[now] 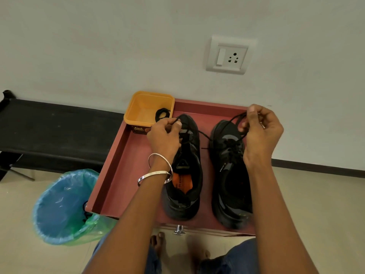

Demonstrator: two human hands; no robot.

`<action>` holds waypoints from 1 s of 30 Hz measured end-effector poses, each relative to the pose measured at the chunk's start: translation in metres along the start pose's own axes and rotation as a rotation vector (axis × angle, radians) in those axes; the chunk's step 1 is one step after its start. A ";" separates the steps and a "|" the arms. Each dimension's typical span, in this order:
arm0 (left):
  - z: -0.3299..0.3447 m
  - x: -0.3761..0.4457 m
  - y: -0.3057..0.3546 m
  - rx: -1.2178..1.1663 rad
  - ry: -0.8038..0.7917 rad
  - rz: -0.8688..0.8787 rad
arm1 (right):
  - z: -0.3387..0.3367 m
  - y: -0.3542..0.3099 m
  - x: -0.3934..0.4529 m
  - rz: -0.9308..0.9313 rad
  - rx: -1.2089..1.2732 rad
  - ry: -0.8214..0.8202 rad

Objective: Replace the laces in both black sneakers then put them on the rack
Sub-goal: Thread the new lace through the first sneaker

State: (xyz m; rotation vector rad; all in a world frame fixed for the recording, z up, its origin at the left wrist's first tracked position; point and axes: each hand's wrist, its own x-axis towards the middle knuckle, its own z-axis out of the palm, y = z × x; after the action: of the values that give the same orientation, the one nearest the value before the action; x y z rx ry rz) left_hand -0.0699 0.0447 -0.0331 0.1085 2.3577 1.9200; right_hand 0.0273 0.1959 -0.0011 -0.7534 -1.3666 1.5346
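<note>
red tray (118, 165) | both grips pinch black lace (205, 134) | left hand (164, 135), right hand (260, 131) hide eyelets

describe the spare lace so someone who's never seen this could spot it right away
Start at the red tray against the wall, which holds two black sneakers. At its far left corner stands a yellow tub. The spare lace is the small black coil lying inside that tub; unlike the lace strung between the hands, it is bundled up and nobody touches it.
</note>
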 end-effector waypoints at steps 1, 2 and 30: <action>-0.002 0.001 0.001 -0.062 0.006 -0.027 | 0.000 0.004 0.000 0.034 -0.024 -0.093; -0.004 0.001 0.003 -0.120 -0.001 -0.036 | 0.001 0.006 -0.001 0.071 -0.071 -0.203; -0.009 -0.006 0.018 -0.229 -0.454 -0.017 | 0.012 0.008 -0.009 0.191 -0.179 -0.282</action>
State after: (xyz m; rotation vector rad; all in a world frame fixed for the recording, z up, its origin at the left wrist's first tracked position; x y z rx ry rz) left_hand -0.0657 0.0386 -0.0133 0.4509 1.8331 1.8955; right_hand 0.0187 0.1834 -0.0079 -0.8191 -1.6978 1.7333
